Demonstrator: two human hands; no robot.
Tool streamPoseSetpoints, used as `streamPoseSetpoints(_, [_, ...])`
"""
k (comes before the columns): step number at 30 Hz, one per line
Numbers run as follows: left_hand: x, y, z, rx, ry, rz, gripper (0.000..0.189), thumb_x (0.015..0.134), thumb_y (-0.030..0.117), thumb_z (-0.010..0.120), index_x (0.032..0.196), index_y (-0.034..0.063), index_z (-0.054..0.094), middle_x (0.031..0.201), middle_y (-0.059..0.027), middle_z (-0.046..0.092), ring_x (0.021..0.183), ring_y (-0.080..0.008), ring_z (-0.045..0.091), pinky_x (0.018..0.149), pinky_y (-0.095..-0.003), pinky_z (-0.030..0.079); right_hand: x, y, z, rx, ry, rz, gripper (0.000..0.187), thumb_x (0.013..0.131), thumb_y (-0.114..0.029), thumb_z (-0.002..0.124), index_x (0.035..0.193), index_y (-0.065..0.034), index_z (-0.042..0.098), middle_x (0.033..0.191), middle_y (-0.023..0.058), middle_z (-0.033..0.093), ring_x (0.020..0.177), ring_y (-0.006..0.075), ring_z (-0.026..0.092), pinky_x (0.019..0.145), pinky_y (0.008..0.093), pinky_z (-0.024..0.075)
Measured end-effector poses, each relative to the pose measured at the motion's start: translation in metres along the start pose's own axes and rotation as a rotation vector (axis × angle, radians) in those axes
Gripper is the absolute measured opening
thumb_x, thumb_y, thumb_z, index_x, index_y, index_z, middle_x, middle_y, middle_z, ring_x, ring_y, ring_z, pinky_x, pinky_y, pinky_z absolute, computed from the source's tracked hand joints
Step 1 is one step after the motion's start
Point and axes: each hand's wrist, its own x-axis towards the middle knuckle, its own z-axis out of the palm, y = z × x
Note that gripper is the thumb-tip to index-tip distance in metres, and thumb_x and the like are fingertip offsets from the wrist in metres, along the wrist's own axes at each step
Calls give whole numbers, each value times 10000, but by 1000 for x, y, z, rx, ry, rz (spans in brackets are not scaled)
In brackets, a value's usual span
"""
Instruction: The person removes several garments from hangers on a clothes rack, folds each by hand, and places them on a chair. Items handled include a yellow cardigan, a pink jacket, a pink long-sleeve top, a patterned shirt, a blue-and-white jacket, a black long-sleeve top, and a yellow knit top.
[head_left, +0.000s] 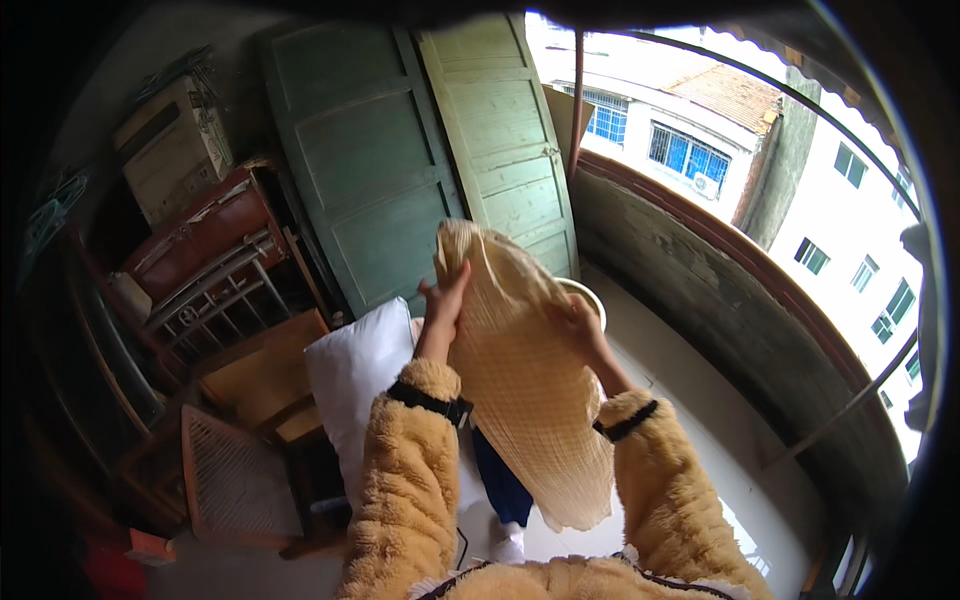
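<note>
A beige, crinkled, checked cloth (532, 390) hangs in front of me, its upper end gathered into folds. My left hand (445, 307) holds its left edge near the top, with some fingers spread off to the side. On the opposite edge, a little lower, my right hand (579, 326) grips the fabric; the fingers are partly blurred. To the left of my left forearm lies a white pillow (356, 367), partly covered by my sleeve. Behind the cloth, the pale rim of a round container (595, 297) shows beside my right hand.
Green panelled doors (360, 142) lean upright ahead. At left stand a wooden chair with a woven panel (240, 480), a metal frame (225, 292) and a cardboard box (169, 146). A low wall (690, 277) with a red-brown ledge runs along the right, above the tiled floor (675, 405).
</note>
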Motion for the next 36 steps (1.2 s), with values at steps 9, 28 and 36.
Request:
streamPoseSetpoints(9, [8, -280, -17, 1134, -187, 164, 929, 784, 679, 515, 1484, 233, 98, 1500, -279, 8, 1347, -517, 94, 1080, -593, 81, -30, 215, 89, -865, -364, 72, 753, 827, -475, 605, 1435, -167, 285, 1484, 218, 211, 1353, 451, 178, 1051, 587, 199])
streamPoseSetpoints(28, [34, -338, -21, 1298, -238, 73, 675, 873, 558, 479, 1441, 280, 246, 1496, -195, 148, 1308, -501, 232, 935, -611, 365, -47, 244, 134, -984, -511, 191, 741, 836, -552, 504, 1450, -205, 275, 1531, 131, 132, 1377, 465, 66, 1061, 634, 107])
streamPoseSetpoints(36, [-101, -282, -98, 994, -589, -24, 385, 912, 267, 519, 1246, 76, 518, 1247, -177, 527, 996, -352, 592, 821, -416, 487, -74, 212, 109, -1151, -499, 45, 772, 829, -486, 566, 1451, -174, 234, 1477, 158, 263, 1320, 411, 292, 1022, 561, 298])
